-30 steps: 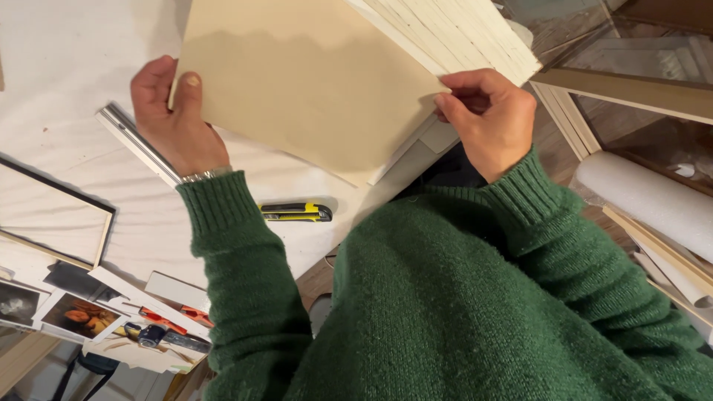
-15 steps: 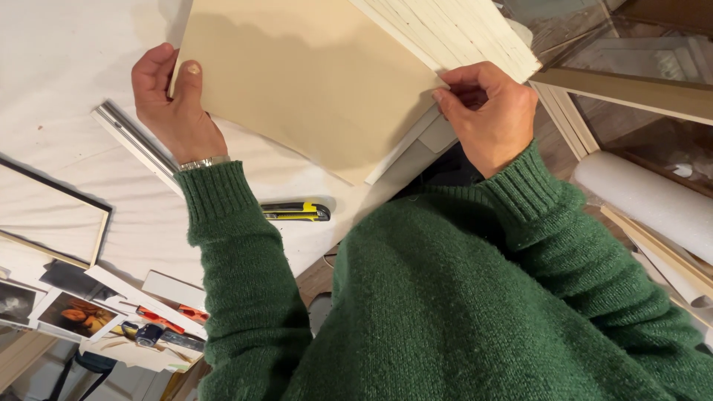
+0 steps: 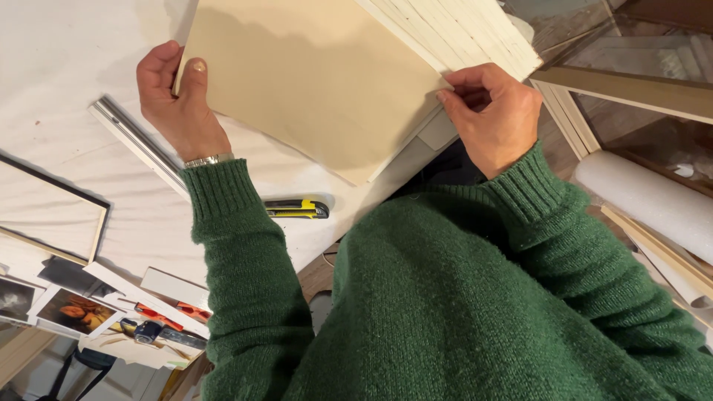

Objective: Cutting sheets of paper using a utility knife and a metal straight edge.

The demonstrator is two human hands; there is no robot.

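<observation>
Beige board (image 3: 312, 89) pinched at opposite edges by left hand (image 3: 178, 104) and right hand (image 3: 494, 119).

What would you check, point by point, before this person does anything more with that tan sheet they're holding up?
1. Left hand grips the tan sheet at its left edge, thumb on the face: ok.
2. Right hand pinches the sheet's right edge: ok.
3. Sheet is flat, with no fold or tear showing: ok.
4. Yellow and black utility knife lies on the white table, apart from both hands: ok. Whether its blade is out: cannot tell.
5. Metal ruler lies partly under the left wrist: not ok.
6. Stack of cream boards behind the sheet, whether it is steady: cannot tell.
</observation>
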